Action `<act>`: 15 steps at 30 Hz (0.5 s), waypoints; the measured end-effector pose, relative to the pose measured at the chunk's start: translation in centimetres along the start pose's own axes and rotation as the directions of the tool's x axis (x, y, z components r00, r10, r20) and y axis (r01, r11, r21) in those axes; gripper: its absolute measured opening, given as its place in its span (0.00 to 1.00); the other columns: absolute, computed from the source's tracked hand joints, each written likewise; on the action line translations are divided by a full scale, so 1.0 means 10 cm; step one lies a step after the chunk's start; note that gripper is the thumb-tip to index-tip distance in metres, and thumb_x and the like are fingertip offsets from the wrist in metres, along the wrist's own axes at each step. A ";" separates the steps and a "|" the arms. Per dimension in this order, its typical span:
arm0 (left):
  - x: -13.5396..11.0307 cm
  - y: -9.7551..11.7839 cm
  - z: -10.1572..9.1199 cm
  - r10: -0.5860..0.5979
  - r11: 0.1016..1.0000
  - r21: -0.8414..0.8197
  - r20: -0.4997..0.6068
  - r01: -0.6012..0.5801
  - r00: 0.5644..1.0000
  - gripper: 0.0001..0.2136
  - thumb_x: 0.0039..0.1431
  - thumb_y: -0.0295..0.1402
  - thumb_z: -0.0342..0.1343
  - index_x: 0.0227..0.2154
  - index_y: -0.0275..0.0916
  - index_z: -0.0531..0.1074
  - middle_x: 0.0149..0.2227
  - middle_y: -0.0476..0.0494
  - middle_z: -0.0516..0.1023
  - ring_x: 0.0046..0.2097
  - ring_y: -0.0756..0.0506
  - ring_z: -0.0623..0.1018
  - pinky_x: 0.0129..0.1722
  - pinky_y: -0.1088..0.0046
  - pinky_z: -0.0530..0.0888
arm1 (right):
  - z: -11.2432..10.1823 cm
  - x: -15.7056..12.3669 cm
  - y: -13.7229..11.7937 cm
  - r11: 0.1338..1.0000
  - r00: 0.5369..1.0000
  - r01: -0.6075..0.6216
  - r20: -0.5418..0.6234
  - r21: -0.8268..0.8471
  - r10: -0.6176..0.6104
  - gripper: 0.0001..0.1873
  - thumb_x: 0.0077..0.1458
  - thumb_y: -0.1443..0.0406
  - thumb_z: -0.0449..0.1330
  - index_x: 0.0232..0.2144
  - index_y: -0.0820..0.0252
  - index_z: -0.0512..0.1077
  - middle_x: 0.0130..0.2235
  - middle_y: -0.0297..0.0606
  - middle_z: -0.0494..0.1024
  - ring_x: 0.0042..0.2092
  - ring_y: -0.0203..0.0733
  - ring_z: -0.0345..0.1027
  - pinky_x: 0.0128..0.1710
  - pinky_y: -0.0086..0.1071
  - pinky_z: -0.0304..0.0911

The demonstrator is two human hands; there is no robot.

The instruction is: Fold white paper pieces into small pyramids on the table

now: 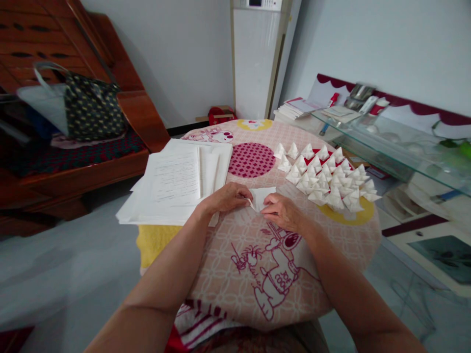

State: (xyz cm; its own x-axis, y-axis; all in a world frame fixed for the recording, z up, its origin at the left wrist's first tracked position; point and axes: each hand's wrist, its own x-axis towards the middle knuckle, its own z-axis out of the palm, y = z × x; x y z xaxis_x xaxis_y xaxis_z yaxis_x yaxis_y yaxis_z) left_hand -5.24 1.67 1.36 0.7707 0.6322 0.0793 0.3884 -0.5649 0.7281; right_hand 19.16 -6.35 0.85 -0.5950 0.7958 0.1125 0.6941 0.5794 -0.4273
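Observation:
Between my hands, over the middle of the table, is a small sheet of white paper (261,194) with a fold at its left side. My left hand (231,197) pinches the folded left edge between thumb and fingers. On the other side, my right hand (280,211) has its fingers closed on the paper's lower right part. To the left lies a stack of printed paper sheets (172,176), close to my left forearm. Many folded white paper boats (324,176) stand in rows to the right, beyond my right hand.
A patterned pink cloth (221,274) covers the round table. At right stands a glass-topped cabinet (397,152) holding papers and containers. A wooden bench (136,122) with bags (93,108) is at left, and a white upright unit (255,59) stands behind.

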 end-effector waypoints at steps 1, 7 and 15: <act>0.01 -0.01 0.01 -0.026 1.000 -0.013 -0.019 0.025 0.999 0.06 0.57 0.30 0.59 0.34 0.37 0.80 0.34 0.47 0.82 0.36 0.49 0.77 0.38 0.74 0.72 | 0.00 0.00 -0.01 1.000 1.000 -0.001 0.007 0.007 0.001 0.07 0.60 0.69 0.63 0.29 0.60 0.79 0.42 0.43 0.77 0.45 0.46 0.69 0.47 0.39 0.64; 0.06 0.03 0.09 -0.092 0.996 -0.020 -0.118 0.090 0.989 0.07 0.58 0.33 0.58 0.29 0.36 0.77 0.26 0.50 0.76 0.30 0.51 0.72 0.31 0.75 0.67 | 0.01 -0.01 -0.01 0.998 0.999 0.036 0.002 -0.049 -0.036 0.10 0.60 0.70 0.61 0.27 0.59 0.77 0.41 0.42 0.76 0.45 0.45 0.68 0.46 0.38 0.64; 0.13 0.09 0.17 -0.125 0.988 0.068 -0.199 0.141 0.972 0.05 0.57 0.30 0.58 0.28 0.36 0.77 0.26 0.50 0.76 0.29 0.51 0.71 0.33 0.74 0.67 | -0.02 0.00 -0.05 0.991 0.997 0.076 0.007 -0.113 -0.076 0.14 0.61 0.71 0.59 0.23 0.60 0.75 0.38 0.42 0.75 0.42 0.44 0.68 0.43 0.37 0.64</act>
State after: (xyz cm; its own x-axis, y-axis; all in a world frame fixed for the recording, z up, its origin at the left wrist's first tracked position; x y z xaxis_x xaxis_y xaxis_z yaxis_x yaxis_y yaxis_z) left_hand -3.05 1.11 0.98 0.6005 0.7903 0.1215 0.5266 -0.5052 0.6837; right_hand 18.92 -6.64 1.18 -0.6486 0.7484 0.1382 0.6881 0.6543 -0.3138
